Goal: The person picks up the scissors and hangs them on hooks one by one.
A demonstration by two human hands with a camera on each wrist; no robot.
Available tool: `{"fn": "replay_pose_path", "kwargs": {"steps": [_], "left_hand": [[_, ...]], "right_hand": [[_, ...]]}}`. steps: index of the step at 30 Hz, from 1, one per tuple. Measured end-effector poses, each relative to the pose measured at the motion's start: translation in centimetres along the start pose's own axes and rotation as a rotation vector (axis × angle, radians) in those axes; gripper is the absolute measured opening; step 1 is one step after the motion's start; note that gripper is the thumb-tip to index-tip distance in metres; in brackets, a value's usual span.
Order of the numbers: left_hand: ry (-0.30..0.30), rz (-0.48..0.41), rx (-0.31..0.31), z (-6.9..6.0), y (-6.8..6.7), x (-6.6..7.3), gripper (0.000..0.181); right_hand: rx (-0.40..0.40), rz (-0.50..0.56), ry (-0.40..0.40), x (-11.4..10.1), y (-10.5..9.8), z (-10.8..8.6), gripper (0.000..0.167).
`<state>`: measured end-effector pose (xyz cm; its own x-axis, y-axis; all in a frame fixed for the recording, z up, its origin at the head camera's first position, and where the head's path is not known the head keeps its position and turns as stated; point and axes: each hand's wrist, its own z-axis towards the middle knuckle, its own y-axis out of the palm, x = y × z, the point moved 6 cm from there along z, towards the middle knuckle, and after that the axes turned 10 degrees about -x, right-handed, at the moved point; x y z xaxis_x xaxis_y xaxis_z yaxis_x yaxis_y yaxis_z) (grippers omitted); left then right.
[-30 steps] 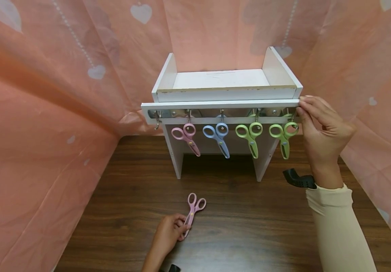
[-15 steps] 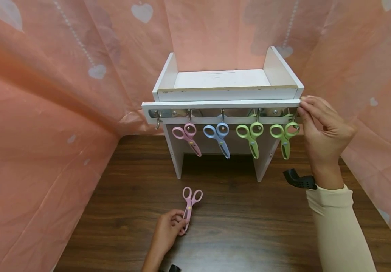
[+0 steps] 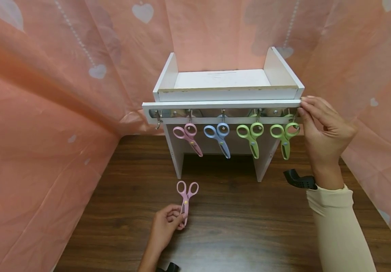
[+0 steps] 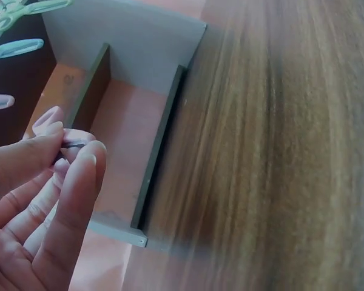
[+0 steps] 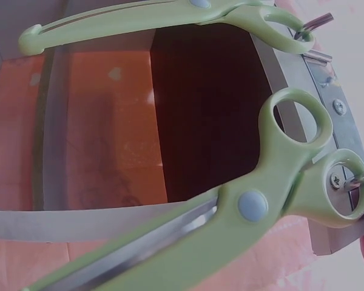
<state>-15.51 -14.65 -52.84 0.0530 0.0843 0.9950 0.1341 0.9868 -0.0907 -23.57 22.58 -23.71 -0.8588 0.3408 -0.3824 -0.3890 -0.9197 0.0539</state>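
Observation:
My left hand [image 3: 164,226] pinches a pair of pink scissors [image 3: 185,202] by the blade end, handle loops pointing toward the rack. In the left wrist view the thumb and index finger meet on the blades. My right hand [image 3: 328,126] grips the right end of a white hook rail [image 3: 260,102] between thumb and fingers. From its hooks hang pink scissors [image 3: 189,136], blue scissors [image 3: 220,138], green scissors [image 3: 251,136] and another green pair [image 3: 285,138], each by one loop. The leftmost hook [image 3: 157,120] carries nothing.
Behind the rail stands a white shelf unit [image 3: 229,94] with side panels, on a dark wood-grain surface [image 3: 243,215]. Peach cloth with white hearts [image 3: 62,151] surrounds the place at the back and sides. A black wrist mount [image 3: 299,179] sits on the right wrist.
My left hand has lifted the pink scissors forward and slightly left, toward the rack, and their loops have turned more upright. The right hand stays on the rail.

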Motion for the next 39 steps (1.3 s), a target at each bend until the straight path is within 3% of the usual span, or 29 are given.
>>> {"fn": "replay_pose_path", "kwargs": {"steps": [9,19,26,39], "left_hand": [[-0.019,-0.009,0.028,0.1,-0.2,0.8,0.02],[0.05,-0.037,0.092,-0.1,-0.9,2.1,0.017],[0.144,-0.057,0.105,0.0,-1.1,2.5,0.016],[0.231,-0.074,0.161,0.0,-1.9,3.9,0.016]], "right_hand": [[0.001,0.001,-0.004,-0.1,0.1,0.0,0.013],[-0.002,-0.003,-0.009,-0.1,0.1,0.0,0.013],[-0.002,-0.004,-0.007,-0.2,0.1,0.0,0.012],[0.003,0.0,-0.006,-0.2,0.1,0.0,0.012]]}}
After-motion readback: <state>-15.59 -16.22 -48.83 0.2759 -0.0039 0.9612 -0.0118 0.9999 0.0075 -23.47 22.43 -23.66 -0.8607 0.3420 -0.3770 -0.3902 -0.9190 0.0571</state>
